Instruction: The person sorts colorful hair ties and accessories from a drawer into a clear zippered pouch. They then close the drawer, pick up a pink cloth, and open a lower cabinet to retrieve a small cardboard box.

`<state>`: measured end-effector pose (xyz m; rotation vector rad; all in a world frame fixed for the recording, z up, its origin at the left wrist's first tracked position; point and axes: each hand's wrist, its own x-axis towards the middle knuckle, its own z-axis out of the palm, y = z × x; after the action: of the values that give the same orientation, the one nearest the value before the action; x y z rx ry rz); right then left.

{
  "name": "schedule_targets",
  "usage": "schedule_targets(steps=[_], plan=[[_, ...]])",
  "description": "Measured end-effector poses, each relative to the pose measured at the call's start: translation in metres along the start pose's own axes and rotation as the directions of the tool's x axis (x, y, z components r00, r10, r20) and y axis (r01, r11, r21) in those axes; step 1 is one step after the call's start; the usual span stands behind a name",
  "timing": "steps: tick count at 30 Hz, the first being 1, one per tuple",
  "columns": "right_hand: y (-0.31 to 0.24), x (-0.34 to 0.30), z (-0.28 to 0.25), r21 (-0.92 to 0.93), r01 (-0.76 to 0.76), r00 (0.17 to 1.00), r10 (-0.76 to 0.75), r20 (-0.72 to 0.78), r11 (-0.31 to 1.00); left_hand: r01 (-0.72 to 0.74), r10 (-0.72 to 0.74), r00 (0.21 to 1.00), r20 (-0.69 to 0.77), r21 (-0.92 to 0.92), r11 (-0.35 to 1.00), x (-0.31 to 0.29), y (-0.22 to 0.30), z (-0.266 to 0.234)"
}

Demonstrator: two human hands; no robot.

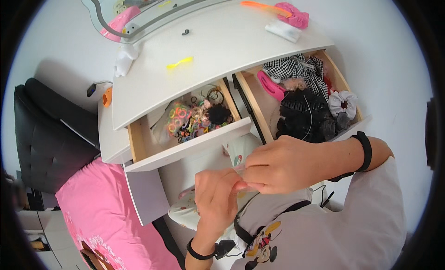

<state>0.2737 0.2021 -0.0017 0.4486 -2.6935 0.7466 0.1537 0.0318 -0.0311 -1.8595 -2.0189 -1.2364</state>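
Note:
My left hand (215, 196) and my right hand (282, 165) meet in front of the dresser, both closed with fingers pinched together. Between their fingertips shows a bit of a small, clear, pinkish thing (239, 168); my fingers hide most of it and its kind is unclear. Just beyond my hands, the left drawer (204, 142) is pulled out and holds a clear bag of colourful small hair ties (178, 117) and a black scrunchie (219, 114). Beside it, the pulled-out right drawer (252, 96) contains a pink hair clip (270, 86), a white scrunchie (343, 104) and black hair accessories (303, 112).
On the white dresser top (222, 47) lie a yellow strip-like item (180, 62), a small dark item (186, 32), a white tube (283, 31), an orange comb-like item (264, 8) and a pink scrunchie (296, 17). A pink-covered bed (104, 200) stands at left.

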Motion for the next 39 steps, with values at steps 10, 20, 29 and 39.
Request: schedule_targets(steps=[10,20,29,39], plan=[[-0.011,0.001,-0.009,-0.039,-0.080,0.952,0.065,-0.299,0.996,0.016,-0.017,0.999,-0.043,-0.010,1.000,0.003,0.008,-0.009],[0.008,-0.020,-0.052,0.024,-0.363,0.918,0.362,-0.160,0.931,0.152,-0.115,0.968,-0.221,0.154,0.976,-0.016,-0.016,-0.040],[-0.006,0.002,-0.020,0.033,-0.238,0.938,0.221,0.269,0.971,-0.041,0.047,0.998,-0.039,0.134,0.990,0.005,0.015,-0.029],[0.070,-0.037,-0.081,0.491,-0.796,0.482,0.861,0.162,0.354,0.421,-0.441,0.889,-0.125,-0.158,0.893,-0.031,-0.013,-0.031]])
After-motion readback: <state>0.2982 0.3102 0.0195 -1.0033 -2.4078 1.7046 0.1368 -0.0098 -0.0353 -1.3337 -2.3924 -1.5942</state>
